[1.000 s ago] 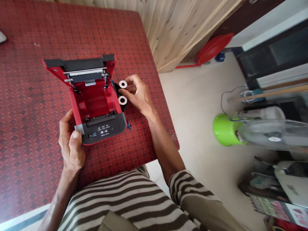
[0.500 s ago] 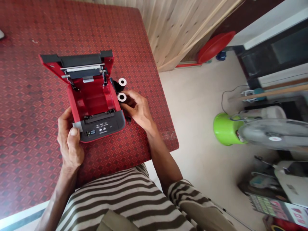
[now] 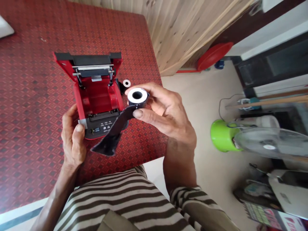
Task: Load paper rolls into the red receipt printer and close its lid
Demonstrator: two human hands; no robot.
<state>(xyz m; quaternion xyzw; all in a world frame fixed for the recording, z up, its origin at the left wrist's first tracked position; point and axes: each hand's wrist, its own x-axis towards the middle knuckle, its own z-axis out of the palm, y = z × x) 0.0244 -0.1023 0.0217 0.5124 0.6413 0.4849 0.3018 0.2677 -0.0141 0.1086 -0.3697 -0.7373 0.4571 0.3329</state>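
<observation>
On the table, a red and black receipt printer [image 3: 98,96] stands with its lid [image 3: 89,62] raised and its red paper bay bare inside. My left hand [image 3: 73,138] grips the printer's near left corner, thumb on top and fingers round the side. Held up in my right hand [image 3: 166,112] is a paper roll [image 3: 138,96] with a white end face and dark outer side, pinched between thumb and fingers. A loose dark strip [image 3: 113,131] hangs from it across the printer's front right. Behind it, a second paper roll [image 3: 126,83] stands beside the printer.
The table [image 3: 36,112] wears a red patterned cover. A white object [image 3: 6,27] lies at its far left. Wooden panelling [image 3: 180,35] rises behind. Rightward on the floor are a green bucket [image 3: 221,138], a fan [image 3: 269,142] and a red basin [image 3: 215,56].
My right hand has lifted one paper roll off the table beside the printer and brought it up towards me, its dark strip now trailing. My left hand keeps its grip on the printer.
</observation>
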